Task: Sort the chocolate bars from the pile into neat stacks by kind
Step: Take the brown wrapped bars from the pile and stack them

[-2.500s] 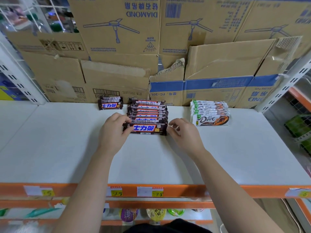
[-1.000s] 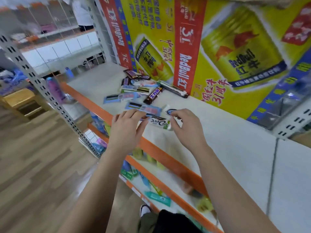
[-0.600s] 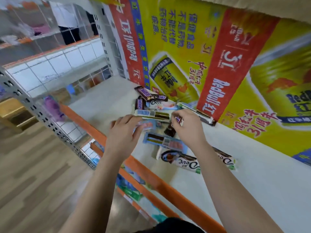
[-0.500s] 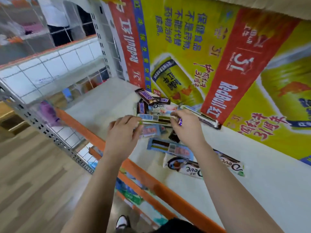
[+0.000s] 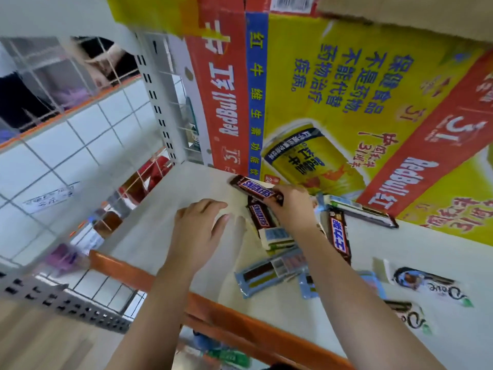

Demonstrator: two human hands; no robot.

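Currently the brown Snickers bar in glossy wrapper (image 5: 256, 190) is pinched in the right hand (image 5: 292, 206) above the loose pile of mixed foil-wrapped chocolate bars (image 5: 277, 252) on the white shelf board (image 5: 170, 217). No neat stack is visible, so most of the sorting appears to remain. The left hand (image 5: 198, 231) hovers open and empty beside the pile.

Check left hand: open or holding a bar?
Open and empty: left hand hovers flat, fingers spread, over bare shelf; right hand grips the Snickers.

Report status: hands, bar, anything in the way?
Right hand gripping a Snickers bar at the pile's far end. Left hand open, empty, over bare shelf. Nothing blocking.
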